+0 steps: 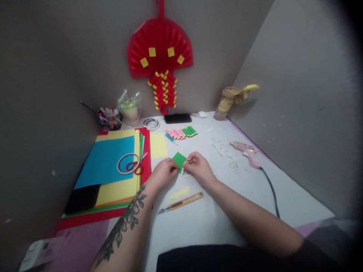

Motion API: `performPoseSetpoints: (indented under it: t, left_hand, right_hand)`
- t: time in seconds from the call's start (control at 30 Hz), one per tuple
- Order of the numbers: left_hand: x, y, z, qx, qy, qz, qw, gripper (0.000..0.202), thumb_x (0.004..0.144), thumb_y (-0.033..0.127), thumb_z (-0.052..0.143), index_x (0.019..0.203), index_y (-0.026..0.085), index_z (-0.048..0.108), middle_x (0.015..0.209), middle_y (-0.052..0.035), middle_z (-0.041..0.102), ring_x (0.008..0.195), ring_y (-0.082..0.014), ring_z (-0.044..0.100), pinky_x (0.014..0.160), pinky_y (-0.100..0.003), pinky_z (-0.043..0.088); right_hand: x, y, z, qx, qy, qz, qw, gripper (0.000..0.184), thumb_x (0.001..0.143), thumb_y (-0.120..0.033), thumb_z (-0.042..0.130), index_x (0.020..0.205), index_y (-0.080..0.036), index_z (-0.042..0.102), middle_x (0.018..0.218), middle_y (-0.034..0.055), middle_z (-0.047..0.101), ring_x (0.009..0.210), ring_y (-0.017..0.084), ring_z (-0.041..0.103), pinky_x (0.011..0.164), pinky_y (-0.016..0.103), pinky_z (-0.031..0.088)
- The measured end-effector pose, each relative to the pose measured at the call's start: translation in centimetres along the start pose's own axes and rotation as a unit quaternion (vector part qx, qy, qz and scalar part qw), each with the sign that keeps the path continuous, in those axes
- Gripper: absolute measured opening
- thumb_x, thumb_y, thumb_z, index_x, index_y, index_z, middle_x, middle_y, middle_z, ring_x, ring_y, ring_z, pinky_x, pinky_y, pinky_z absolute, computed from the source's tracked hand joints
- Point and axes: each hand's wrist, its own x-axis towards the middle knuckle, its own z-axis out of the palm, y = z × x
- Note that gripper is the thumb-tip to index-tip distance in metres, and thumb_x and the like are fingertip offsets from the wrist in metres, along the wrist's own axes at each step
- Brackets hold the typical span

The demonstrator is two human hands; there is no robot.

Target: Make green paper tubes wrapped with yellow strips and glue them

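Green paper [179, 158] sitting 12 o'clock of orange cutter [185, 201] | left hand [165, 172], nearly closed, pinching its 7 o'clock edge | right hand [200, 169] likewise pinching white strip [183, 171], 5 o'clock | likely handling light, creasing easily; edges suiting grip

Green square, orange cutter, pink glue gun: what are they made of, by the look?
Green square: probably paper or thin card; flat, matte, straight-edged.
Orange cutter: likely a plastic handle, going by its even bright color; the grey blade looks like metal.
Pink glue gun: probably molded plastic, uniform pink in a rounded shape; blur leaves its finish open.
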Motion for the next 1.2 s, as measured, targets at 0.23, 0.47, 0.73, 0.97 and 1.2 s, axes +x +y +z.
performPoseSetpoints:
  t: [0.23,0.47,0.73,0.97,1.2]
  left_hand:
    - [0.0,0.0,0.0,0.001,0.001,0.002,1.000,0.021,0.071,0.010,0.052,0.076,0.017,0.071,0.080,-0.0045,0.063,0.075,-0.0147,0.058,0.070,-0.023,0.045]
    - [0.0,0.3,0.1,0.014,0.008,-0.013,1.000,0.020,0.071,0.010,0.052,0.074,0.017,0.070,0.079,-0.0045,0.063,0.075,-0.0150,0.058,0.069,-0.024,0.044]
    - [0.0,0.3,0.1,0.019,0.008,-0.013,1.000,0.021,0.070,0.010,0.051,0.075,0.018,0.070,0.079,-0.0040,0.063,0.073,-0.0146,0.058,0.067,-0.023,0.044]
    - [0.0,0.4,0.1,0.017,0.008,-0.017,1.000,0.020,0.071,0.011,0.052,0.074,0.018,0.069,0.079,-0.0042,0.063,0.074,-0.0147,0.058,0.068,-0.023,0.044]
    - [0.0,0.4,0.1,0.018,0.012,-0.018,1.000,0.017,0.070,0.012,0.052,0.074,0.018,0.069,0.078,-0.0041,0.062,0.074,-0.0148,0.058,0.067,-0.024,0.044]
  right_hand:
    - [0.1,0.9,-0.5,-0.100,0.016,-0.041,0.994,0.029,0.059,-0.016,0.067,0.077,-0.022,0.045,0.061,-0.0071,0.056,0.052,0.011,0.054,0.049,0.021,0.041]
    - [0.0,1.2,-0.4,-0.208,0.043,-0.061,0.975,0.026,0.060,-0.017,0.065,0.076,-0.023,0.045,0.061,-0.0057,0.056,0.054,0.013,0.056,0.051,0.023,0.042]
    - [0.1,1.3,-0.3,-0.229,0.049,-0.065,0.970,0.025,0.060,-0.018,0.064,0.076,-0.023,0.045,0.061,-0.0058,0.057,0.054,0.014,0.057,0.052,0.023,0.043]
    - [0.3,1.7,-0.4,-0.251,0.055,-0.076,0.964,0.024,0.060,-0.017,0.062,0.076,-0.023,0.046,0.062,-0.0057,0.057,0.055,0.014,0.057,0.052,0.023,0.043]
    - [0.1,1.3,-0.4,-0.269,0.050,-0.079,0.959,0.021,0.061,-0.017,0.060,0.075,-0.023,0.045,0.060,-0.0063,0.056,0.054,0.014,0.057,0.052,0.024,0.042]
